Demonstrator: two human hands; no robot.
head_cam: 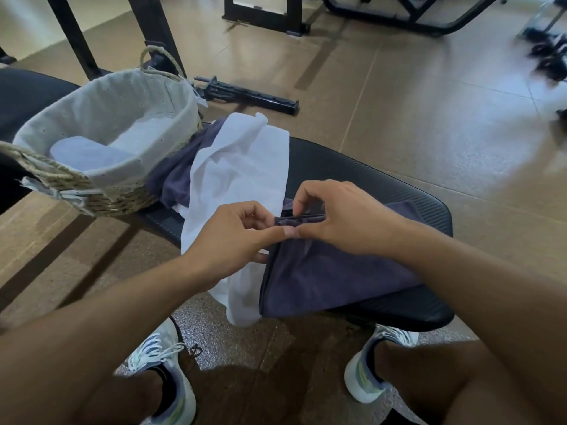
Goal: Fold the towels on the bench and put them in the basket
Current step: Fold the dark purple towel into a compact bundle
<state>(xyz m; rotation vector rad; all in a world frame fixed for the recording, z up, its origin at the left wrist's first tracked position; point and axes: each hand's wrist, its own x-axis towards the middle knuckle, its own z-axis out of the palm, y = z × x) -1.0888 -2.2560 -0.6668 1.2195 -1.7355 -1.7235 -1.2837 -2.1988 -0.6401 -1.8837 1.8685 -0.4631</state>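
Edge of dark purple towel point(331, 271) on black bench point(429, 216) is being pinched by left hand point(233, 237) and right hand point(340, 216), beside white towel point(239, 167) and lined wicker basket point(101, 124).

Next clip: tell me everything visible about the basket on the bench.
The basket is oval, woven of tan rope-like fibre, with a looped handle at each end and a pale grey fabric liner folded over its rim. It stands upright on the black bench, left of the hands. Inside lies a light folded towel. A dark towel and a white towel lie against its right side. Neither hand touches it.
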